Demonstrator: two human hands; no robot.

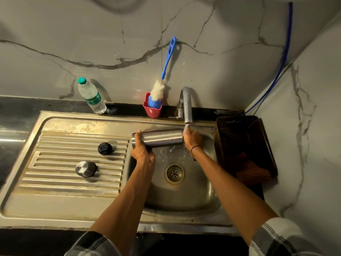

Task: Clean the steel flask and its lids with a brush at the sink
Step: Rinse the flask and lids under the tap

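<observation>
The steel flask (162, 138) lies sideways over the sink bowl (193, 191), just under the tap (186, 106). My left hand (141, 150) grips its left end. My right hand (191, 139) holds its right end, where water runs from the spout. A black lid (104, 148) and a steel lid (85, 169) rest on the ribbed drainboard (64, 163) to the left. The blue-handled bottle brush (162, 84) stands head-down in a red cup (152, 109) against the wall, behind the flask.
A plastic water bottle (91, 97) with a green cap stands at the back left on the counter. A dark basket (243, 145) holding an orange cloth sits right of the bowl. A blue hose (285, 52) runs down the corner wall.
</observation>
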